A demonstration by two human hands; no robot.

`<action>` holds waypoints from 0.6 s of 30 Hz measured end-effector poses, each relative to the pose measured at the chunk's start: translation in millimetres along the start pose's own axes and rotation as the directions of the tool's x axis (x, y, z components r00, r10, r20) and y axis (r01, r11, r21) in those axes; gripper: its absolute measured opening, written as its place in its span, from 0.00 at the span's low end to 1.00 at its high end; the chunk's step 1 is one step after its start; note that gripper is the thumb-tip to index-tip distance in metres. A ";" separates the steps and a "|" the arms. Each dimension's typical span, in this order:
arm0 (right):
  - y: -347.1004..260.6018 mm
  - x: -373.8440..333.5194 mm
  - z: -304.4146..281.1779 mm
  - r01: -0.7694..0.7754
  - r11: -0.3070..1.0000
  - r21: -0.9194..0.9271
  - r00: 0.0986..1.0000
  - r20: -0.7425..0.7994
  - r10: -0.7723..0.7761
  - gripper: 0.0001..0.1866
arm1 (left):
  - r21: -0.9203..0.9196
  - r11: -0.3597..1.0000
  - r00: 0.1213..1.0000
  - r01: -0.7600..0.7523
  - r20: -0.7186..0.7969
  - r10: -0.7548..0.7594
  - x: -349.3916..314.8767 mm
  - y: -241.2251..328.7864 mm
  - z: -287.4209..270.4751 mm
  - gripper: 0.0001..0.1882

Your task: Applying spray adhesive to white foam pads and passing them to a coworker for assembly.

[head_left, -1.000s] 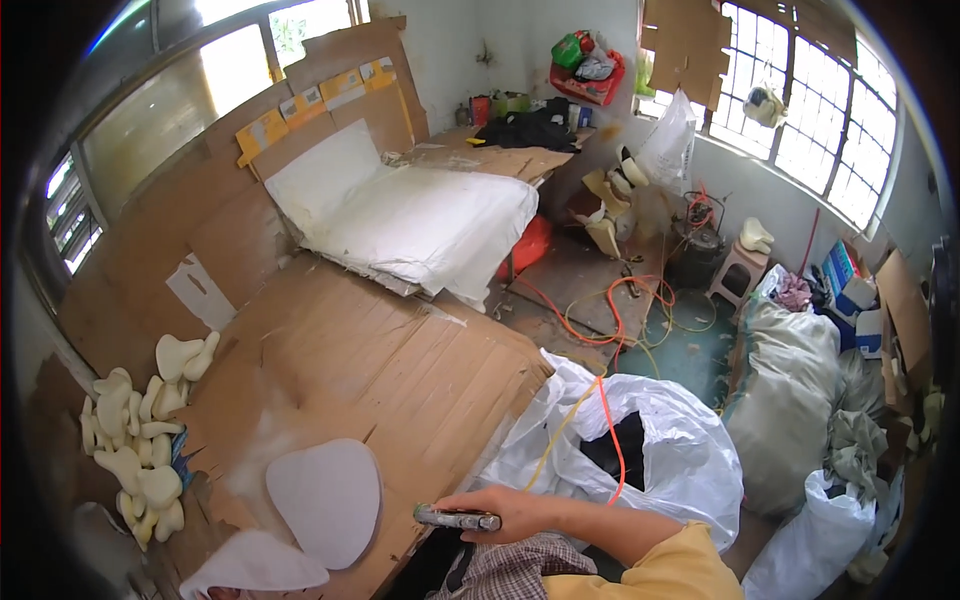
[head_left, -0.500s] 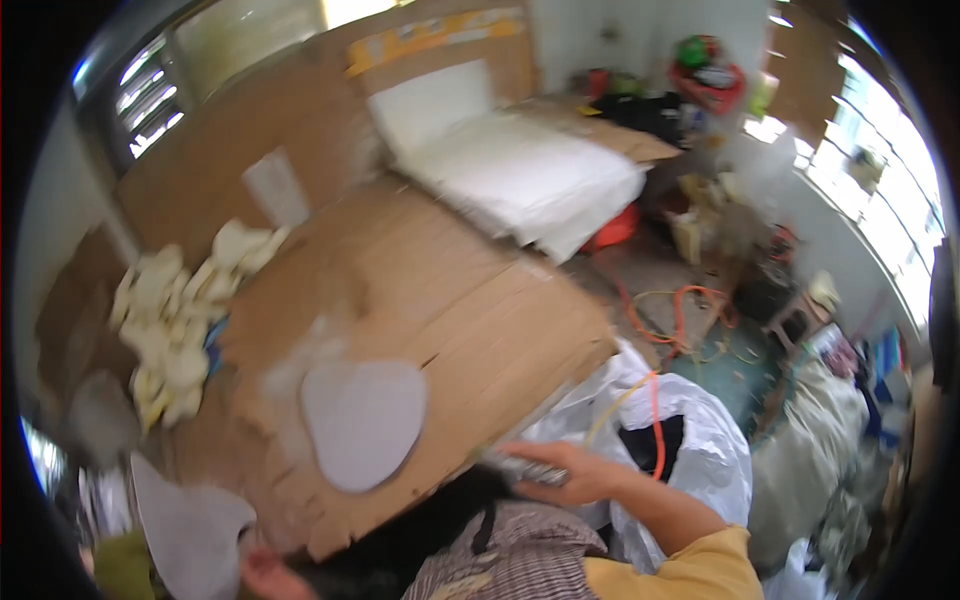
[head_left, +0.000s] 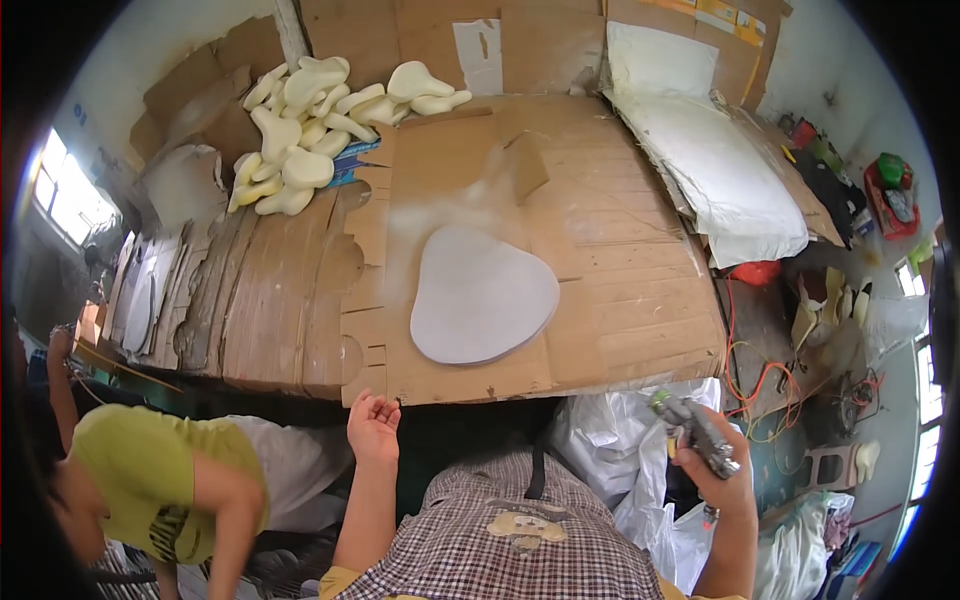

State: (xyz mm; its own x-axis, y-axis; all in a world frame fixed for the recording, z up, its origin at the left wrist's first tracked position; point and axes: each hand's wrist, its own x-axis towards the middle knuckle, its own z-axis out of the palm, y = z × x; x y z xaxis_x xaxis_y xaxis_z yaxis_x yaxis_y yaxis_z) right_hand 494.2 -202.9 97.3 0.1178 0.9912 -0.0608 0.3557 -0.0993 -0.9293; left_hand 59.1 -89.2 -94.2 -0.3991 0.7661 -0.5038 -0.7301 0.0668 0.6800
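Observation:
My right hand (head_left: 712, 462) grips a grey metal spray gun (head_left: 695, 433) off the table's right front corner, over white plastic bags. My left hand (head_left: 373, 425) is raised, empty, fingers apart, just below the front edge of the cardboard-covered table (head_left: 620, 300). A flat pale grey pear-shaped foam piece (head_left: 480, 295) lies on the cardboard straight ahead of me, with a whitish sprayed patch behind it.
A heap of cream moulded foam pieces (head_left: 315, 120) sits at the table's back left. White foam sheets (head_left: 715, 165) lie at the right. Another person in a green shirt (head_left: 150, 480) crouches at my lower left. Orange cables (head_left: 765, 370) and bags crowd the floor at right.
The view has swung left and down onto the table. My right hand with the spray gun now sits off to the right, and my left hand has come up by the table edge.

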 end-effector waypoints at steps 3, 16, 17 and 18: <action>0.0 -13.3 -10.6 -0.029 0.996 -0.085 0.998 -0.062 0.023 0.25 | -0.004 1.000 1.000 0.022 0.014 -0.022 2.1 -6.1 -8.2 0.15; -3.0 22.5 36.0 0.026 0.990 0.141 0.990 0.136 -0.046 0.28 | -0.002 0.999 0.998 0.044 -0.042 -0.044 -3.3 -19.9 -12.5 0.14; -4.2 26.6 35.6 0.037 0.993 0.112 0.996 0.074 -0.046 0.29 | -0.004 0.999 0.998 0.046 -0.045 -0.046 -4.1 -19.9 -14.0 0.14; -9.6 28.3 34.5 0.000 0.990 0.142 0.999 0.048 -0.007 0.29 | 0.006 0.999 0.998 0.042 -0.057 -0.041 -4.1 -18.8 -16.3 0.14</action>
State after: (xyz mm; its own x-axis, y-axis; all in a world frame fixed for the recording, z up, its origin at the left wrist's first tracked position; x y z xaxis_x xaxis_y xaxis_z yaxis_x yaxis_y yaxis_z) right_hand 462.2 -170.9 91.9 0.0711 0.9949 -0.0717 0.2206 -0.0858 -0.9716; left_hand 65.4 -104.0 -113.6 -0.3995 0.7252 -0.5608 -0.7430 0.1022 0.6615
